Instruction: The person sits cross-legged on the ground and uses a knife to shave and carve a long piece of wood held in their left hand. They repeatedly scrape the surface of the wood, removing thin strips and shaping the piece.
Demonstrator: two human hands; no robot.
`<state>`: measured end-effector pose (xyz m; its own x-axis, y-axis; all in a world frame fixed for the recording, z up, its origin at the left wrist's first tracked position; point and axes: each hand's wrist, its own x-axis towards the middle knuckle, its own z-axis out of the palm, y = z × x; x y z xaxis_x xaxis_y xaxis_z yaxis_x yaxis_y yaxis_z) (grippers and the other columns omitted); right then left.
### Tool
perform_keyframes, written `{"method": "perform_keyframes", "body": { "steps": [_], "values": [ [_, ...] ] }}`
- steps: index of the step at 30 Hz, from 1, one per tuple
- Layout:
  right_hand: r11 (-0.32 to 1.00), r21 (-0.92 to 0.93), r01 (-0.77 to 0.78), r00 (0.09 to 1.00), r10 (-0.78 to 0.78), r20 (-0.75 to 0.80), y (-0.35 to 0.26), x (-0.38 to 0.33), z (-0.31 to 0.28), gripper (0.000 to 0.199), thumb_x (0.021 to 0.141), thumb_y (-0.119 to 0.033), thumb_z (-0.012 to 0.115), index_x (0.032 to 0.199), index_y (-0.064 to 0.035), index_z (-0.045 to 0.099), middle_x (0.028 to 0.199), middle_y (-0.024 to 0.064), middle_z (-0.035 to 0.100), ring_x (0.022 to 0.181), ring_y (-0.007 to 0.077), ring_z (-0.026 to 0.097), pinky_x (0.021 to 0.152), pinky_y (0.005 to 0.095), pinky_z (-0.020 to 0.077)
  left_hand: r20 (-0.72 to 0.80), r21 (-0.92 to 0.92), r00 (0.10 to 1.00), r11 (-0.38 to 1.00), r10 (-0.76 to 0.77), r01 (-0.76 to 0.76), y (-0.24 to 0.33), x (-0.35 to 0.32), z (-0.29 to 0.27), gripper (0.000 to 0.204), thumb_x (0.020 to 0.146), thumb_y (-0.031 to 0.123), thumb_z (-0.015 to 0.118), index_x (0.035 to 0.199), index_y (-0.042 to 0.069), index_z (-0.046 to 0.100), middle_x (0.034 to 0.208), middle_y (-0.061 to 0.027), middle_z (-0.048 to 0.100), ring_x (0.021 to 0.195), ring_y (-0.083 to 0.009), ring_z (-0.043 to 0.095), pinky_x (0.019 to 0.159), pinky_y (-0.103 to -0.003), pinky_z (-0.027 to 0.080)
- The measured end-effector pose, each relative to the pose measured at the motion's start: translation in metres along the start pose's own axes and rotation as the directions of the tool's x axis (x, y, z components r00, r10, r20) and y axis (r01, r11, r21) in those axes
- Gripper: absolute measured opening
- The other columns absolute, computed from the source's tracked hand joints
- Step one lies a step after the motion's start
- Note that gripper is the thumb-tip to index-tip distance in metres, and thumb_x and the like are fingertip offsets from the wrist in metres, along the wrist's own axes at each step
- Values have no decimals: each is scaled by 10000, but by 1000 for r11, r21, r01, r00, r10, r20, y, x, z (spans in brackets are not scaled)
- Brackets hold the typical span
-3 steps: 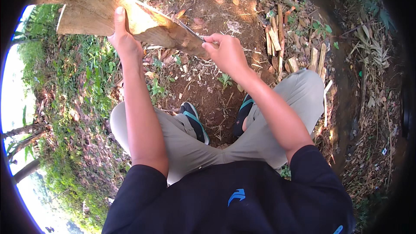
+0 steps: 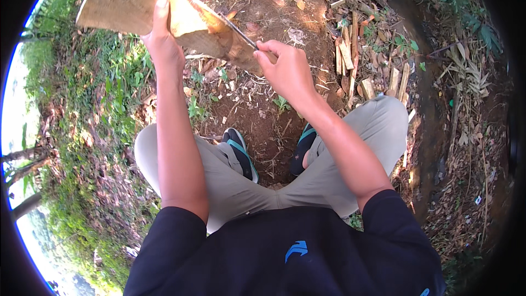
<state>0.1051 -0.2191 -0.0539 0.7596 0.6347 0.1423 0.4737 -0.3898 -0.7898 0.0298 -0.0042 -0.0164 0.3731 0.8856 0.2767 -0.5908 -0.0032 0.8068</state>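
Bare brown soil (image 2: 274, 115) strewn with dry leaves fills the middle of the view, with green undergrowth (image 2: 104, 93) along the person's left. The person sits with knees bent in light grey trousers (image 2: 378, 126) and dark sandals with teal straps (image 2: 241, 153). A broad, pale slab of split wood (image 2: 126, 0) is held up in front of the body, at upper left. The left hand (image 2: 161, 44) grips the slab's near edge, thumb pointing up across its face. The right hand (image 2: 287, 68) is closed in a fist around the handle of a blade (image 2: 238, 32), whose thin metal edge lies against the slab's lower right end. A scatter of short split sticks (image 2: 350, 55) lies on the soil beyond the right knee.
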Motion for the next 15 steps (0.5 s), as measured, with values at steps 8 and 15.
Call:
{"method": "perform_keyframes", "body": {
  "steps": [8,15],
  "values": [
    [990,-137,-21,999,24,22,-17,-3,2,236,876,-211,681,1047,-54,720,789,195,702,604,258,668,573,378,495,47,28,999,1000,2,-3,10,-6,-10,533,885,174,714,1313,-23,464,1179,-88,603,1067,-189,599,952,-335,499],
    [952,-300,-54,977,113,183,-52,-9,-38,268,942,-225,600,1092,-12,660,761,199,689,633,303,675,612,406,519,23,596,994,800,-103,70,7,-13,-13,538,749,216,830,1120,-95,596,1085,-139,677,981,-205,645,896,-349,506]
  ]
}}
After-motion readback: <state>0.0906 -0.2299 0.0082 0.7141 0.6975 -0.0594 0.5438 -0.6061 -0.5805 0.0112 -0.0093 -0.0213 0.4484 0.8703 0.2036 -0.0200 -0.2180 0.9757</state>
